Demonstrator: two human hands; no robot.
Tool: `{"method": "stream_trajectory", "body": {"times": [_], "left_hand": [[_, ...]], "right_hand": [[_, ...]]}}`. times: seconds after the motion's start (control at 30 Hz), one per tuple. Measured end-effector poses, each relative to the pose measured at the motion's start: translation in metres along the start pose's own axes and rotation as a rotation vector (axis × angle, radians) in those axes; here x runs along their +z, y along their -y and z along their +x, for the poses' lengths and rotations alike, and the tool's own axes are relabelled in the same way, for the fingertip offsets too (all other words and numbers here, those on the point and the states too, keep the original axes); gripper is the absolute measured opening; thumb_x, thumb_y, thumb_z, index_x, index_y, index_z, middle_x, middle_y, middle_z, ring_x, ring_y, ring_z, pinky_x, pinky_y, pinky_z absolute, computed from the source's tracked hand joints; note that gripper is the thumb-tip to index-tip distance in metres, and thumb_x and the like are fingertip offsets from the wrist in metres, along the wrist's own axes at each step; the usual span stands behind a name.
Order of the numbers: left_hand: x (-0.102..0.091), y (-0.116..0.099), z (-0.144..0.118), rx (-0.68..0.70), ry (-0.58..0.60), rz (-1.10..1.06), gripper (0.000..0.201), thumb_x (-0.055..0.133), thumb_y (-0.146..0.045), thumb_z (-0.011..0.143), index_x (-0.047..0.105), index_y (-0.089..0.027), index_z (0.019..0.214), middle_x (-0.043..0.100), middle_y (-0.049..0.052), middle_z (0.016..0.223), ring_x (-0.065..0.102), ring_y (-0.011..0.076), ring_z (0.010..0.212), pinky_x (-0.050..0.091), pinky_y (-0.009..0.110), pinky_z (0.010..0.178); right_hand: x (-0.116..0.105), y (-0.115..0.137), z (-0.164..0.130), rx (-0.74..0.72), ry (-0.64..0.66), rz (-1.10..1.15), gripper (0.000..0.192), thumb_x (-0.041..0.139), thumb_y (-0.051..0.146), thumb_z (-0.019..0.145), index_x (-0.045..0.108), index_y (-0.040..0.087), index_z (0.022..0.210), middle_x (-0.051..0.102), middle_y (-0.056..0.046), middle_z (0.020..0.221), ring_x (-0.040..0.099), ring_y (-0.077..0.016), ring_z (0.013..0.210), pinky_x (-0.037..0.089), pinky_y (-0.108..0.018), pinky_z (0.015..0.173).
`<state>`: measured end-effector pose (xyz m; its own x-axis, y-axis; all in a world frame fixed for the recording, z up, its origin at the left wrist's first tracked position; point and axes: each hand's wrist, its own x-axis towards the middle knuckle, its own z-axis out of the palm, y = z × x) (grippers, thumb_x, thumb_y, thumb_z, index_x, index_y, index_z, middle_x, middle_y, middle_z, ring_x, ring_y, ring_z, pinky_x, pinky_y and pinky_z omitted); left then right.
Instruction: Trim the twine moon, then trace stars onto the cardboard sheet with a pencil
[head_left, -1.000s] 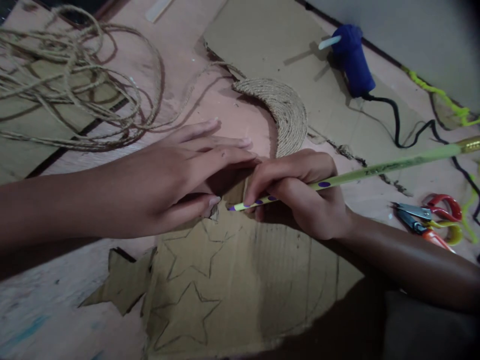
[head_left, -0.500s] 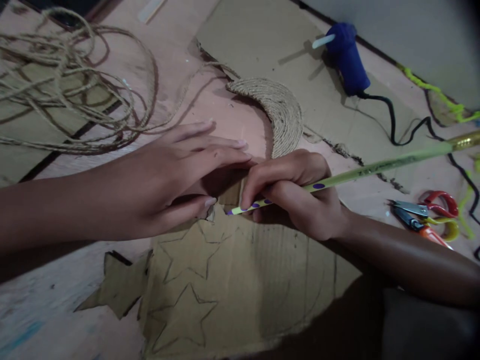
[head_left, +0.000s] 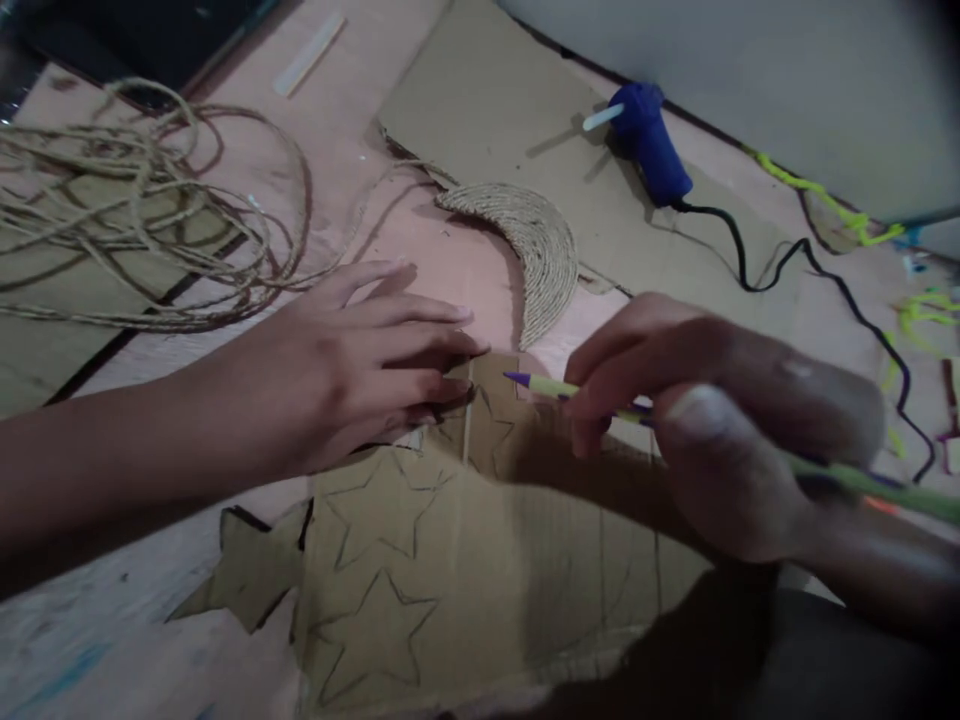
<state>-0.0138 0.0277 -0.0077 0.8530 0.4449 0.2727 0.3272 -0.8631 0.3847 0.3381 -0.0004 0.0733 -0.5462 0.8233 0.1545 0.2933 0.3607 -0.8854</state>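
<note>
While the left hand [head_left: 352, 370] stays flat on the cardboard [head_left: 465, 560] | right hand [head_left: 705, 420], gripping the pencil [head_left: 547, 388], has lifted off | star outline apparently finished.

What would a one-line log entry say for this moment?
left hand: flat on cardboard | right hand: holding pencil, tip above drawn stars | nearby: twine crescent, glue gun

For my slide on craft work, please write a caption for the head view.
Left hand pressed flat on cardboard with drawn stars, right hand holding a pencil above it.
</note>
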Motion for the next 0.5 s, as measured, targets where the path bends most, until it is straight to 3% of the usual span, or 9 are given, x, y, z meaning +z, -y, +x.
{"method": "stream_trajectory", "body": {"times": [0.07, 0.13, 0.3, 0.4, 0.5], "left_hand": [[0.002, -0.004, 0.002, -0.010, -0.013, 0.044, 0.031, 0.063, -0.035, 0.134, 0.083, -0.031, 0.157, 0.085, 0.005, 0.180, 0.075, 0.0348, 0.177, 0.037, 0.070, 0.168], [0.001, -0.008, 0.003, -0.032, -0.008, 0.088, 0.031, 0.059, -0.037, 0.135, 0.084, -0.031, 0.153, 0.088, 0.003, 0.174, 0.076, 0.0350, 0.175, 0.036, 0.069, 0.168], [-0.006, -0.009, 0.000, -0.143, 0.055, 0.220, 0.035, 0.058, -0.049, 0.133, 0.080, -0.033, 0.157, 0.086, 0.007, 0.177, 0.074, 0.0389, 0.176, 0.040, 0.074, 0.164], [-0.004, -0.002, -0.003, -0.146, 0.041, 0.169, 0.039, 0.055, -0.049, 0.135, 0.074, -0.034, 0.166, 0.084, 0.008, 0.181, 0.073, 0.0380, 0.178, 0.037, 0.074, 0.166], [0.000, 0.001, -0.005, -0.120, 0.016, 0.068, 0.039, 0.056, -0.044, 0.137, 0.068, -0.028, 0.170, 0.076, 0.008, 0.191, 0.069, 0.0326, 0.183, 0.033, 0.062, 0.170]], "right_hand": [[0.003, 0.003, -0.011, -0.014, 0.017, 0.009, 0.019, 0.076, 0.038, 0.130, 0.092, 0.031, 0.121, 0.091, -0.006, 0.103, 0.089, -0.0269, 0.103, 0.077, -0.043, 0.098], [0.012, 0.003, -0.025, -0.010, -0.010, 0.088, 0.017, 0.080, 0.035, 0.124, 0.095, 0.027, 0.123, 0.091, -0.008, 0.103, 0.088, -0.0266, 0.099, 0.077, -0.041, 0.090], [0.046, -0.009, -0.064, 0.124, -0.266, 0.270, 0.030, 0.069, 0.032, 0.125, 0.097, 0.029, 0.115, 0.088, -0.006, 0.100, 0.082, -0.0232, 0.066, 0.072, -0.040, 0.062], [0.045, -0.029, -0.073, -0.090, -0.290, 0.203, 0.033, 0.068, 0.040, 0.122, 0.099, 0.031, 0.117, 0.088, -0.005, 0.086, 0.080, -0.0267, 0.060, 0.066, -0.040, 0.049], [0.025, -0.056, -0.064, -0.270, -0.258, 0.053, 0.031, 0.074, 0.045, 0.118, 0.102, 0.034, 0.117, 0.090, -0.009, 0.086, 0.079, -0.0291, 0.062, 0.060, -0.042, 0.047]]}}
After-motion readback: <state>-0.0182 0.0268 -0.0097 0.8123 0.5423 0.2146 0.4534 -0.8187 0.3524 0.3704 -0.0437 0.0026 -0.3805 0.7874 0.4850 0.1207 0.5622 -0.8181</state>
